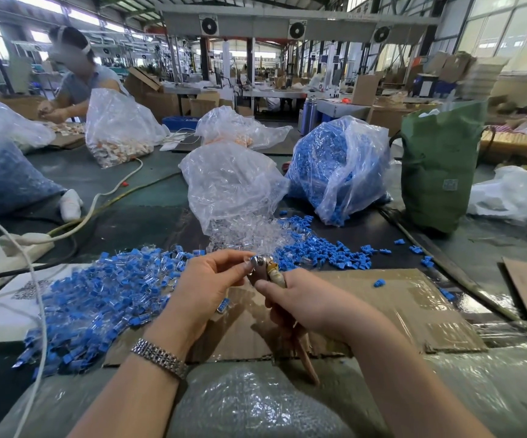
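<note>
The right hand (306, 298) curls round the handles of a tool (266, 270), whose head points up between both hands. The left hand (205, 279) pinches a small part (253, 260) against that head; the part is too blurred to identify. Left of the grip lies a pile (104, 295) of blue-and-clear pieces. Blue caps (319, 248) lie beyond to the right, a clear bag (233, 184) straight beyond, and cardboard (382, 305) beneath.

The loose caps (328, 251) and the filled sack (338, 165) are coloured blue. Blue mixed with clear is seen in the heap (97, 298). The bag (439, 165) is coloured dark green, the cardboard (382, 311) brown. A silver linked pattern is shown by the wristband (161, 358), silver and tan by the tool (276, 275).
</note>
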Demonstrator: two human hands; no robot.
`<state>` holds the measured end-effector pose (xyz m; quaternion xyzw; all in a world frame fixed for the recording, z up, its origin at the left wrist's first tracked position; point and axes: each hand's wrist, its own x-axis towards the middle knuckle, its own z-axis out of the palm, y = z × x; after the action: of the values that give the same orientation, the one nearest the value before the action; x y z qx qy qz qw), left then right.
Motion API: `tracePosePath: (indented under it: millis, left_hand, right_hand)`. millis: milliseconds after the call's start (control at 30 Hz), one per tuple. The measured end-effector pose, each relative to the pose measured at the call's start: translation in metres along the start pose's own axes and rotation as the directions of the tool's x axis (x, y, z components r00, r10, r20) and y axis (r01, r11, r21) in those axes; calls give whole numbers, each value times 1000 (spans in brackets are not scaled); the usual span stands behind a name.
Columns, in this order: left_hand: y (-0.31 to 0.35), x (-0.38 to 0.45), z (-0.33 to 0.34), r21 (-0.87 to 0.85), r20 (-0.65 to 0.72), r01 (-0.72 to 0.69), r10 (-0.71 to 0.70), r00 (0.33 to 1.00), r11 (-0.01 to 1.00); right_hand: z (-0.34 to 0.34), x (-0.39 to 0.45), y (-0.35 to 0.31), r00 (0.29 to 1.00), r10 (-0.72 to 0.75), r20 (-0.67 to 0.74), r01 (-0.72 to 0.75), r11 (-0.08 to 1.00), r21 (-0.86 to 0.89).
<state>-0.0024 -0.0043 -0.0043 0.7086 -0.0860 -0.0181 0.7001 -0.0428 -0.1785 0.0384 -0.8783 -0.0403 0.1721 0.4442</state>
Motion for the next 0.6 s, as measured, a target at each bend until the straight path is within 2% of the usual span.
tracePosePath:
  millis: [167, 233, 333, 433, 500, 600]
  left_hand:
    - [4, -2, 1, 99, 10, -58, 58, 998, 993]
    - [5, -4, 2, 136, -50, -102, 110, 993, 985]
    - [4, -2, -2, 291, -221, -111, 180, 959, 950]
    - [3, 0, -3, 387, -267, -89, 204, 942, 918]
    - [-1, 1, -6, 568, -335, -25, 259, 906, 823]
    - [-6, 1, -11, 823, -395, 115, 414, 820, 557]
  right_hand:
    - [-12, -4, 1, 997, 48, 67, -55, 993, 109]
    - [-22, -10, 1, 996, 35, 82, -48, 986, 160]
    - [-37, -8, 6, 995, 57, -80, -54, 998, 42]
    - [-47, 0, 13, 963, 141, -231, -175, 975, -137]
    - [-49, 4, 19, 932, 155, -329, -261, 914, -309]
    - [-46, 8, 33, 883, 145, -446, -376, 787, -488]
